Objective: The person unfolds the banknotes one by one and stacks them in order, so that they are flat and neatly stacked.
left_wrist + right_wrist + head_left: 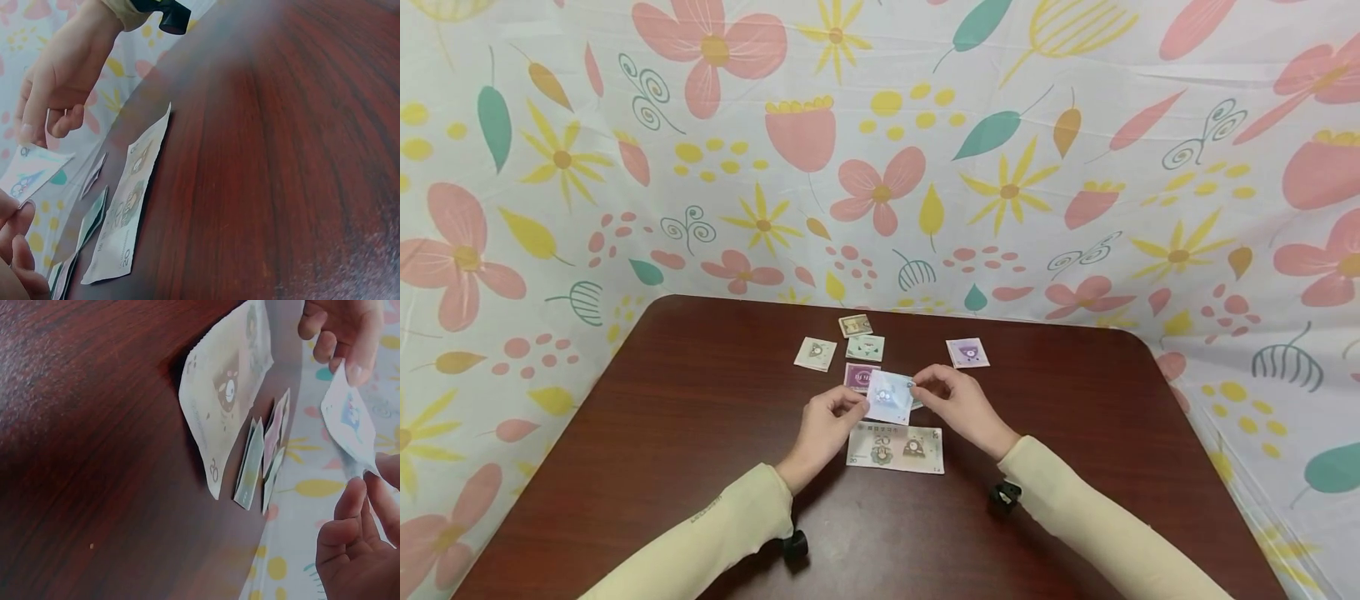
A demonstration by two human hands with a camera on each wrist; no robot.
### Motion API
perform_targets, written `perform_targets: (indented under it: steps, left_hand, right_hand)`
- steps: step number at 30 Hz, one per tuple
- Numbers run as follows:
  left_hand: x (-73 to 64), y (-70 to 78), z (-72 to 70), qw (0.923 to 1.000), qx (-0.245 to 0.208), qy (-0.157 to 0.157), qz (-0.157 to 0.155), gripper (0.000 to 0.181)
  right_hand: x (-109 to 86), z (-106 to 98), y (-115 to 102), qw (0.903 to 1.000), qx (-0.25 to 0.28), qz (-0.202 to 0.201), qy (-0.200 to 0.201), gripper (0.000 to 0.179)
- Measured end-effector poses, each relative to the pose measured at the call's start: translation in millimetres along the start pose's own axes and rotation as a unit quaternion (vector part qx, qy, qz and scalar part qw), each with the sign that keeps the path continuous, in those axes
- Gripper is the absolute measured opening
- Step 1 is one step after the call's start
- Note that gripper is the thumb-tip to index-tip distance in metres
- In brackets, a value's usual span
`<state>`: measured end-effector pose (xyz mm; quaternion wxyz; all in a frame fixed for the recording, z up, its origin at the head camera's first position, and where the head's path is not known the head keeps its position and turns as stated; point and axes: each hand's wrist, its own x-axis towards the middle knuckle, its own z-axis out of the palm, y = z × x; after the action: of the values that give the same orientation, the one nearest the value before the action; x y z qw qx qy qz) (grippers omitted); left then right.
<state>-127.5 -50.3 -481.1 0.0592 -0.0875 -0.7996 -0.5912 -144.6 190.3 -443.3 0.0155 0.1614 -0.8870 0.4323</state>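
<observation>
A pale blue folded play banknote (890, 398) is held up over the table between both hands. My left hand (826, 432) pinches its left edge between thumb and fingers. At the opposite edge, the thumb and fingers of my right hand (962, 407) pinch the upper corner. Just below, an unfolded note marked 20 (895, 448) lies on the table, its edges slightly raised in the left wrist view. Behind the blue note, a magenta folded note (858, 377) and a green folded note (249, 472) are partly covered in the head view.
Farther back lie a brown folded note (854, 325), a green one (865, 347) and a pale one (815, 353). A purple folded note (968, 352) sits apart at right. Behind the dark wooden table (700, 433) hangs a floral cloth (880, 125).
</observation>
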Motion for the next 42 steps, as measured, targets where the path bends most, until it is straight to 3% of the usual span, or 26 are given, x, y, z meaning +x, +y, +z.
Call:
perform_targets:
  steps: [7,22,31,36,42]
  left_hand:
    - [-2.9,-2.1,2.1,0.9998,-0.005,-0.019,0.004,0.005]
    - [-7.8,2.0,-2.4,0.9970,-0.007,-0.069,0.034,0.009]
    - [6.4,4.3,-11.7,0.9948,0.011,-0.075,0.068,0.017]
    - [18.0,1.0,-15.6,0.9891,0.034,-0.101,0.102,0.025]
    - [23.8,-0.6,-19.0,0.9758,0.057,-0.155,0.144,0.030]
  right_hand:
    - [-1.5,1,1,0.9999,0.012,0.011,0.001,0.006]
    - [-9.4,-11,0,0.9985,0.051,0.010,-0.016,0.010]
    - [-18.6,-16,-2,0.9973,0.062,0.001,-0.040,0.010]
    - [-22.8,-19,-4,0.9963,0.062,0.003,-0.059,0.009]
    - [-27.1,-25,-3,0.9942,0.072,0.004,-0.080,0.011]
